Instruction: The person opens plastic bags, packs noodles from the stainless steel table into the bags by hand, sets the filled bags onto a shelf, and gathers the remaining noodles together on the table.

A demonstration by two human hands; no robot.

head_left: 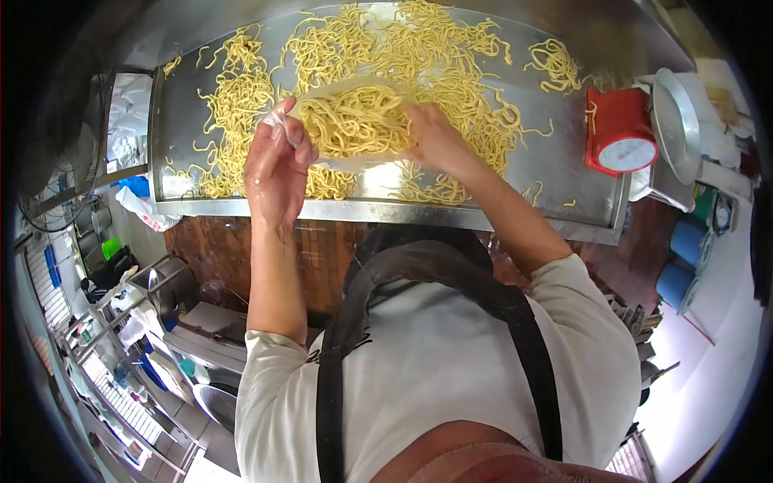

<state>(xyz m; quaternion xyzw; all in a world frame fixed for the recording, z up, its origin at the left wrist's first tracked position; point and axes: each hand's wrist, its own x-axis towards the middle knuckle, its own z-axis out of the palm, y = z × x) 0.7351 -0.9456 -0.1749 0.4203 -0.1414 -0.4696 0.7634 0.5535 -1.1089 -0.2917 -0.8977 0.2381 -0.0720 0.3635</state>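
Observation:
Between my two hands, above the steel table (564,189), is a clear plastic bag (354,121) filled with yellow noodles. My left hand (278,165) is at the bag's left edge, palm turned up, with its curled fingers pinching the clear plastic. At the right edge, my right hand (439,141) grips the bag, its fingertips partly hidden and slightly blurred. Loose yellow noodles (483,105) lie spread over the metal surface behind and around the bag. A small separate clump of noodles (555,64) rests near the back right.
A red scale (620,109) with a round white dial stands at the table's right end, beside a metal pan (676,125). The raised table rim (403,212) runs close to my body. Blue stools (676,283) are at the right, and a fan (60,181) is at the left.

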